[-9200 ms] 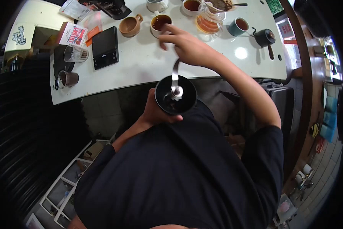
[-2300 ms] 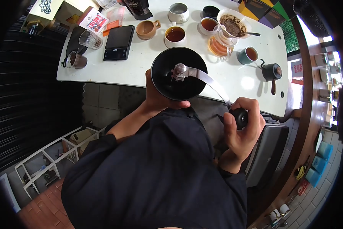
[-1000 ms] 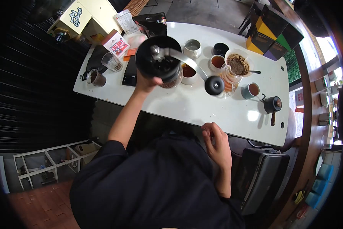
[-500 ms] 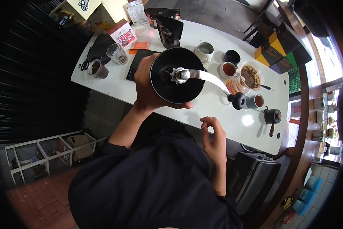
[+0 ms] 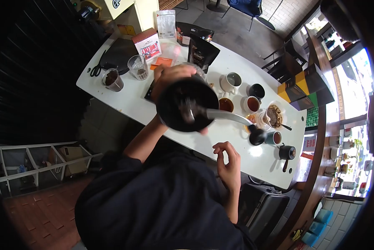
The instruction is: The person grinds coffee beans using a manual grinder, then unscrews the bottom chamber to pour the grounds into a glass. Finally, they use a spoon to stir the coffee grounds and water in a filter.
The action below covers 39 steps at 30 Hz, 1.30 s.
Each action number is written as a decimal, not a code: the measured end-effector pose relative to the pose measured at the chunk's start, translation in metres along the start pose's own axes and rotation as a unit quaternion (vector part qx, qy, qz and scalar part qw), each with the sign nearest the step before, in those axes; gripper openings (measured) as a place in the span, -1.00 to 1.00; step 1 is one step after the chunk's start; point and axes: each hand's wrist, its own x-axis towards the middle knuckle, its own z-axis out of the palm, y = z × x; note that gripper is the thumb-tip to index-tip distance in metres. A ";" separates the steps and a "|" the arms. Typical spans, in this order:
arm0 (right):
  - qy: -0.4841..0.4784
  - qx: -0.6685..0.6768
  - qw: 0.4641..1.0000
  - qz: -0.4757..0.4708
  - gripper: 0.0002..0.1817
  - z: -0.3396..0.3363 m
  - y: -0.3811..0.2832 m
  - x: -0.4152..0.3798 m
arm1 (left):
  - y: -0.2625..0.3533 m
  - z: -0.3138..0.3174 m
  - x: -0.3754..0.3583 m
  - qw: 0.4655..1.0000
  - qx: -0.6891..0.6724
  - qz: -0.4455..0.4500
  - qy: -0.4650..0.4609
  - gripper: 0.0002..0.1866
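Observation:
A manual coffee grinder [image 5: 167, 106] with a wide black bowl is raised over the table's near side, and my left hand [image 5: 170, 77] is wrapped around it. It is tilted and blurred by motion, so the inside of the bowl is hard to make out. Its curved metal crank [image 5: 232, 116] reaches to the right and ends in a black knob [image 5: 257, 136]. My right hand [image 5: 229, 164] hovers by the table's front edge below the crank, fingers loosely curled, with a gap at the thumb and nothing in it. Behind the bowl, a cup of brown liquid [image 5: 226, 105] is partly hidden.
On the white table [image 5: 187, 143] stand a glass of coffee grounds [image 5: 113, 81], another glass [image 5: 138, 68], a black pouch [image 5: 203, 52] and a pale mug [image 5: 231, 83]. Rightward are a dripper with wet grounds [image 5: 274, 116], several cups and a small dark pot [image 5: 287, 153].
My left hand has tipped the grinder and lowered it toward the front edge. The whole view has shifted, and a cup behind the grinder now shows. My right hand stays near the edge.

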 end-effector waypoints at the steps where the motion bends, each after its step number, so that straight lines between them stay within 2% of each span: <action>1: -0.003 -0.001 1.000 0.001 -0.73 0.004 -0.001 0.001 | -0.010 -0.005 -0.010 0.995 0.006 -0.085 -0.043 0.11; 3: -0.017 -0.009 1.000 -0.005 -0.74 0.009 -0.002 0.008 | -0.022 -0.010 -0.021 0.993 0.031 -0.093 -0.061 0.13; 5: -0.019 0.005 1.000 0.004 -0.75 0.016 -0.007 0.014 | -0.034 -0.006 -0.024 0.999 0.030 -0.012 -0.023 0.15; 7: -0.003 -0.005 1.000 0.005 -0.76 0.022 -0.007 0.018 | -0.038 -0.006 -0.021 0.999 0.009 -0.038 -0.013 0.11; 8: 0.013 0.004 1.000 -0.015 -0.74 0.024 0.001 0.019 | -0.043 -0.005 -0.020 1.000 0.002 -0.019 0.002 0.09; 9: 0.015 0.022 0.999 -0.038 -0.64 0.023 0.009 0.017 | -0.047 -0.004 -0.018 1.000 -0.007 -0.001 0.014 0.06; 11: 0.114 0.168 0.974 -0.096 -0.48 0.026 0.008 0.017 | -0.047 -0.006 -0.015 0.999 -0.027 -0.018 0.023 0.01; 13: 0.163 0.124 0.967 -0.151 -0.27 0.017 0.012 0.021 | -0.054 -0.012 -0.017 1.000 -0.012 -0.017 -0.012 -0.06; 15: 0.172 0.074 0.955 -0.229 -0.21 0.010 0.007 0.036 | -0.069 -0.010 -0.025 1.000 -0.016 -0.007 -0.024 -0.13; 17: 0.186 0.015 0.952 -0.244 -0.25 0.006 -0.008 0.054 | -0.068 -0.005 -0.024 0.998 -0.026 -0.033 -0.043 -0.17; 19: 0.153 -0.093 0.951 -0.251 -0.41 0.002 -0.017 0.068 | -0.076 0.001 -0.034 0.997 -0.030 -0.040 -0.051 -0.15; 20: 0.178 -0.105 0.951 -0.231 -0.50 0.005 -0.025 0.074 | -0.079 0.004 -0.037 0.998 -0.026 -0.036 -0.054 -0.12; 21: 0.179 -0.107 0.951 -0.228 -0.50 0.005 -0.026 0.072 | -0.079 0.006 -0.037 0.997 -0.029 -0.038 -0.054 -0.12; 23: 0.136 -0.186 0.963 -0.143 -0.49 0.004 -0.028 0.067 | -0.077 0.011 -0.038 0.988 -0.065 -0.094 -0.102 -0.04; 24: 0.128 -0.245 0.940 -0.201 -0.50 0.004 -0.032 0.075 | -0.079 0.013 -0.051 0.980 -0.050 -0.138 -0.131 0.05; 25: 0.114 -0.279 0.934 -0.191 -0.57 0.005 -0.033 0.074 | -0.079 0.014 -0.060 0.968 -0.080 -0.184 -0.150 0.07; 27: 0.089 -0.325 0.924 -0.181 -0.65 0.003 -0.040 0.077 | -0.071 0.021 -0.074 0.952 -0.118 -0.252 -0.124 0.03; 28: 0.095 -0.325 0.924 -0.175 -0.65 0.001 -0.045 0.081 | -0.069 0.022 -0.083 0.951 -0.124 -0.251 -0.129 0.03; 30: 0.028 -0.381 0.897 -0.223 -0.68 -0.003 -0.052 0.084 | -0.063 0.024 -0.097 0.874 -0.210 -0.391 -0.199 0.03; 31: 0.031 -0.383 0.898 -0.215 -0.68 0.000 -0.053 0.083 | -0.059 0.025 -0.102 0.871 -0.216 -0.392 -0.205 0.03; 33: -0.039 -0.387 0.890 -0.239 -0.66 0.010 -0.055 0.080 | -0.045 0.027 -0.102 0.782 -0.242 -0.514 -0.256 0.00; 34: -0.063 -0.396 0.871 -0.284 -0.65 0.023 -0.054 0.080 | -0.039 0.021 -0.095 0.821 -0.150 -0.396 -0.384 -0.26; 35: -0.131 -0.399 0.854 -0.308 -0.67 0.033 -0.051 0.080 | -0.030 0.028 -0.120 0.857 -0.044 -0.278 -0.433 -0.54; 36: -0.144 -0.361 0.867 -0.312 -0.69 0.040 -0.053 0.085 | -0.016 0.018 -0.122 0.808 -0.183 -0.385 -0.406 -0.59; 37: -0.153 -0.324 0.879 -0.315 -0.71 0.045 -0.054 0.092 | -0.001 0.008 -0.123 0.732 -0.316 -0.477 -0.370 -0.63; 38: -0.163 -0.323 0.884 -0.296 -0.72 0.048 -0.052 0.100 | 0.013 0.003 -0.139 0.729 -0.318 -0.475 -0.375 -0.63; 39: -0.172 -0.322 0.889 -0.275 -0.73 0.049 -0.049 0.111 | 0.025 0.001 -0.164 0.649 -0.359 -0.535 -0.404 -0.36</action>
